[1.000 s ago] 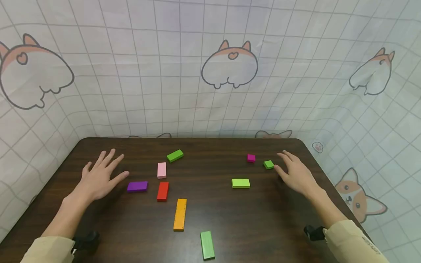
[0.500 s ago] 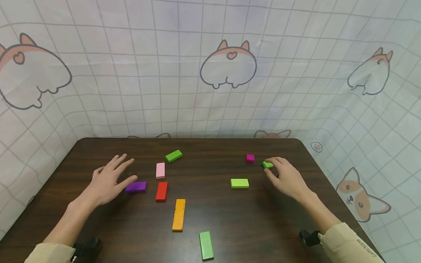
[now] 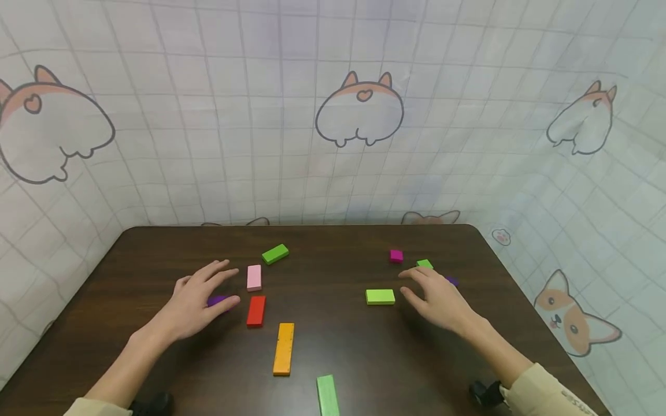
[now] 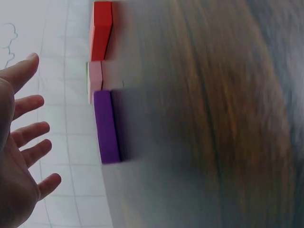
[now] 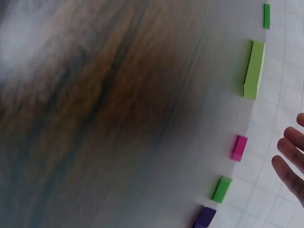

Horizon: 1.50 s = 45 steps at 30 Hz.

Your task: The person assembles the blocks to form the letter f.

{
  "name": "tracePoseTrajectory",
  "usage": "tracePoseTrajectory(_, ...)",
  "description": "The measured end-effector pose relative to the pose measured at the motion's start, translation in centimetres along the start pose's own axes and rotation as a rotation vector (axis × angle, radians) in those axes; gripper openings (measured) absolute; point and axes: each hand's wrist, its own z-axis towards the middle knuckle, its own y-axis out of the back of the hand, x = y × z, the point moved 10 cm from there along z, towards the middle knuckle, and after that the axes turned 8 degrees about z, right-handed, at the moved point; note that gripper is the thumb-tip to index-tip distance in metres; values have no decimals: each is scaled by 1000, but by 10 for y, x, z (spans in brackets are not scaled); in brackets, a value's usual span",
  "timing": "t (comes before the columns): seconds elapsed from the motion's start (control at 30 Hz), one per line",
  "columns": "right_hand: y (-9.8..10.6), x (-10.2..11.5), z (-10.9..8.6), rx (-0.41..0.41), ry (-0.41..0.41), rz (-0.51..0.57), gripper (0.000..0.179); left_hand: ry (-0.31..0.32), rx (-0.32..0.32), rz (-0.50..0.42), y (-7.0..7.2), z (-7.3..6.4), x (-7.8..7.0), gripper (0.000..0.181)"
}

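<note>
My left hand (image 3: 195,303) hovers with fingers spread over a purple block (image 4: 107,127), partly covering it in the head view. The left wrist view shows a gap between the fingers and that block. Just right of this hand lie a pink block (image 3: 254,278) and a red block (image 3: 256,311). My right hand (image 3: 441,300) is held above the table, holding nothing, its fingers beside a yellow-green block (image 3: 380,297). Behind it are a small green block (image 3: 425,264) and a small dark purple block (image 3: 451,281), both partly hidden. A magenta block (image 3: 396,256) sits farther back.
An orange block (image 3: 283,349) and a light green block (image 3: 328,396) lie toward the front of the dark wooden table (image 3: 343,335). Another green block (image 3: 275,254) is near the back edge. A white gridded cloth (image 3: 229,144) hangs behind and along the sides.
My left hand has moved right and nearer, over the purple block. The right hand has moved left and nearer, past the small green block toward the yellow-green one. The blocks lie as before.
</note>
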Motion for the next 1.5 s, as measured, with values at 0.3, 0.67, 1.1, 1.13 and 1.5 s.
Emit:
tracePoseTrajectory(0.3, -12, 20, -3, 43, 43, 18, 26, -37, 6, -6, -13, -3, -17, 58)
tracePoseTrajectory(0.67, -29, 47, -5, 145, 113, 31, 22, -115, 3, -6, -24, -6, -42, 51)
tracePoseTrajectory(1.1, -47, 70, -8, 249, 119, 69, 25, -164, 32, -13, -21, 2, -60, 49)
tracePoseTrajectory(1.13, -48, 71, -8, 255, 120, 72, 24, -168, 34, -16, -21, 2, -62, 49)
tracePoseTrajectory(1.5, -63, 89, -11, 324, 154, 204, 22, -181, 114, -39, -32, 2, -76, 49)
